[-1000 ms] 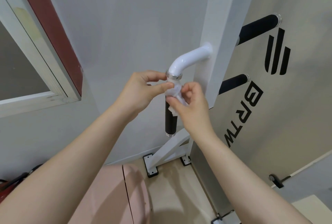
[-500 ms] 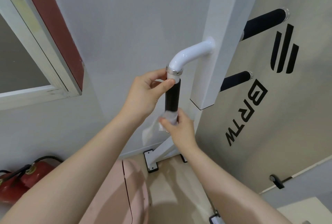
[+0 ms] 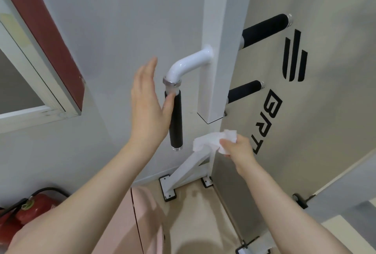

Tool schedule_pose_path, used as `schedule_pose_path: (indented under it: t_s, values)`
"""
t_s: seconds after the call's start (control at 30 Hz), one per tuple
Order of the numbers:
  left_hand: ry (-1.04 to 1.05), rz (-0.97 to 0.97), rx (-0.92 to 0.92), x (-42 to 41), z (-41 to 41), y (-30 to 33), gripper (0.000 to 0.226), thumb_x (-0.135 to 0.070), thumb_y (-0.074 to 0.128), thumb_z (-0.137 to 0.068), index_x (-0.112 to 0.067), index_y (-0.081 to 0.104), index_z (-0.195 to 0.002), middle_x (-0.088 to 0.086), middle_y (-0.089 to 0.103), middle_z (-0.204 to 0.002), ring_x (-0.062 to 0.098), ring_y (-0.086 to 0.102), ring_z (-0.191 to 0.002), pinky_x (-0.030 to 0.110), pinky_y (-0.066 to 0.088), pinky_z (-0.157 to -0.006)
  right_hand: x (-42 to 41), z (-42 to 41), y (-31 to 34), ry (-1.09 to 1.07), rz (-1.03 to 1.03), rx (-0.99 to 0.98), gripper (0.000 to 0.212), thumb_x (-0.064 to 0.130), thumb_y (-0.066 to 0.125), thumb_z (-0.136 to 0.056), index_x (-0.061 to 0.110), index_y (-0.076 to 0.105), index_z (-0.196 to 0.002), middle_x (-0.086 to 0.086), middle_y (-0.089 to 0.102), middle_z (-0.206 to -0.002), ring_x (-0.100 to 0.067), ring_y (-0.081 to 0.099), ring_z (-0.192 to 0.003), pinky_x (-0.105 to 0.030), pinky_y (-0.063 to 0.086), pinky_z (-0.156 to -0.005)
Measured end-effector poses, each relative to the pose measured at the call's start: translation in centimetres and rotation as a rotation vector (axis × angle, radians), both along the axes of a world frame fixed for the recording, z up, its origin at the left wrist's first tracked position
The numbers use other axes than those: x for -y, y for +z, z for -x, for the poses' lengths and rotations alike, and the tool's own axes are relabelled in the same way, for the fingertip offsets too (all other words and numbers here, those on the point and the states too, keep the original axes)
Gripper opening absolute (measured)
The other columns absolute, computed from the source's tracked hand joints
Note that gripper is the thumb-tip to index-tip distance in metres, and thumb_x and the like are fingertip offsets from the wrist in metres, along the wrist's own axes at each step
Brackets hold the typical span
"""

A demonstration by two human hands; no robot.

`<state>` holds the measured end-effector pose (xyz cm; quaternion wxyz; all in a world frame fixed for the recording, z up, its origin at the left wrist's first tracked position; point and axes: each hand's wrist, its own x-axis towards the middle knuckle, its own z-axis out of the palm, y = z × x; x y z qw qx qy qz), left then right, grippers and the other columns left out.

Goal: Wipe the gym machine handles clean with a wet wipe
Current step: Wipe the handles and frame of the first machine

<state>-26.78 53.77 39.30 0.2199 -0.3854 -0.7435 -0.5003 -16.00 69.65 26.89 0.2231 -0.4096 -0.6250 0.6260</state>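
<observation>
Extinguisher: a red fire extinguisher (image 3: 30,209) lies low at your far left.
Left hand: your left hand (image 3: 147,105) is spread flat with straight fingers, its thumb touching the upper part of the grip.
Handle: the black foam-covered vertical grip (image 3: 176,123) hangs from a white bent tube (image 3: 187,65) on the white upright post (image 3: 215,50).
Wipe: the crumpled white wet wipe (image 3: 211,140) sits off the handle, just right of its lower end.
Right hand: your right hand (image 3: 239,147) pinches the wipe.

Vertical black foam-grip handle (image 3: 176,120) hangs left of white steel upright post (image 3: 215,50); two black foam-grip pegs (image 3: 264,31) project right of post. Left hand (image 3: 148,107) beside handle; right hand (image 3: 239,148), crumpled white wet wipe (image 3: 209,140), lower right. Red fire extinguisher (image 3: 30,209) on floor, far left.
</observation>
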Motion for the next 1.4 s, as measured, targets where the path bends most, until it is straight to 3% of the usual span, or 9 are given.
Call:
schedule_pose_path:
  t_s: [0.13, 0.33, 0.43, 0.53, 0.77, 0.9, 1.03, 1.27, 1.4]
  values:
    - [0.065, 0.182, -0.81, -3.0, -2.7, -0.7, 0.06, 0.016, 0.048, -0.076, -0.011, 0.042, -0.129, 0.012, 0.033, -0.14, 0.031, 0.033, -0.13, 0.041, 0.028, -0.107, -4.5, -2.1, 4.1, -0.333, -0.125, -0.14, 0.022, 0.011, 0.048, -0.086, 0.015, 0.056, -0.105, -0.004, 0.061, -0.093, -0.021, 0.056, -0.082, -0.031, 0.046, -0.074]
    - [0.208, 0.596, -0.847, -6.2, -4.0, -0.7, 0.084, -0.014, 0.075, -0.068, -0.003, 0.033, -0.14, 0.013, 0.019, -0.151, 0.029, 0.019, -0.138, 0.039, 0.008, -0.114, -6.5, -2.5, 8.1, -0.023, -1.156, 0.044, 0.054, -0.013, 0.045, -0.077, 0.004, 0.05, -0.127, -0.011, 0.053, -0.129, -0.025, 0.047, -0.12, -0.037, 0.035, -0.104]
    - [0.303, 0.653, -0.846, -6.6, -3.7, -0.6, 0.087, -0.017, 0.075, -0.068, -0.002, 0.031, -0.141, 0.015, 0.019, -0.152, 0.029, 0.017, -0.139, 0.04, 0.008, -0.115, -6.5, -2.4, 6.9, 0.506, -1.399, 0.304, 0.062, 0.02, 0.041, -0.09, 0.008, 0.017, -0.147, -0.007, 0.014, -0.156, -0.018, 0.007, -0.144, -0.03, -0.003, -0.116]
    - [0.351, 0.687, -0.88, -6.7, -3.4, -1.0, 0.087, -0.022, 0.073, -0.07, -0.002, 0.028, -0.143, 0.015, 0.016, -0.152, 0.029, 0.014, -0.139, 0.041, 0.006, -0.115, -7.7, -2.7, 6.6, 0.597, -1.52, 0.34, 0.076, 0.06, 0.014, -0.089, 0.012, 0.01, -0.148, 0.0, 0.003, -0.156, -0.013, -0.003, -0.144, -0.03, -0.01, -0.115]
    - [0.393, 0.714, -0.88, -7.6, -2.8, -1.2, 0.1, -0.029, 0.078, -0.063, -0.001, 0.025, -0.143, 0.015, 0.013, -0.153, 0.03, 0.013, -0.139, 0.039, 0.003, -0.115, -9.9, 0.0, 6.4, 0.19, -1.387, 0.274, 0.049, 0.027, 0.023, -0.091, 0.004, 0.058, -0.115, -0.015, 0.061, -0.121, -0.034, 0.051, -0.12, -0.041, 0.034, -0.103]
    - [0.407, 0.709, -0.872, -7.8, -1.9, -1.4, 0.101, -0.03, 0.078, -0.066, -0.002, 0.021, -0.144, 0.014, 0.011, -0.151, 0.03, 0.013, -0.14, 0.039, 0.002, -0.115, -8.7, 1.8, 6.0, 0.53, -1.539, 0.084, 0.046, -0.004, 0.048, -0.086, 0.003, 0.047, -0.131, -0.013, 0.052, -0.135, -0.028, 0.041, -0.131, -0.034, 0.015, -0.112]
    - [0.42, 0.712, -0.873, -7.7, -1.1, -1.3, 0.1, -0.032, 0.081, -0.062, -0.004, 0.028, -0.142, 0.012, 0.014, -0.151, 0.029, 0.016, -0.139, 0.039, 0.005, -0.115, -11.8, 1.7, 5.8, 0.259, -1.401, 0.239, 0.054, -0.006, 0.041, -0.087, 0.015, 0.037, -0.137, -0.002, 0.041, -0.144, -0.019, 0.02, -0.141, -0.031, -0.007, -0.113]
    - [0.456, 0.713, -0.885, -8.3, -0.5, -1.7, 0.1, -0.031, 0.08, -0.063, -0.003, 0.026, -0.142, 0.012, 0.013, -0.151, 0.032, 0.011, -0.139, 0.039, 0.006, -0.115, -9.5, 3.2, 6.6, 0.538, -1.516, 0.106, 0.051, -0.004, 0.034, -0.091, 0.009, 0.035, -0.141, -0.007, 0.037, -0.148, -0.023, 0.019, -0.142, -0.027, -0.003, -0.113]
    - [0.458, 0.708, -0.899, -8.3, -0.3, -1.6, 0.1, -0.031, 0.081, -0.063, -0.003, 0.026, -0.142, 0.012, 0.014, -0.15, 0.031, 0.015, -0.138, 0.04, 0.007, -0.114, -12.4, 3.0, 6.5, 0.292, -1.409, 0.197, 0.051, -0.007, 0.036, -0.088, 0.011, 0.041, -0.135, -0.007, 0.04, -0.145, -0.019, 0.015, -0.143, -0.023, -0.009, -0.11]
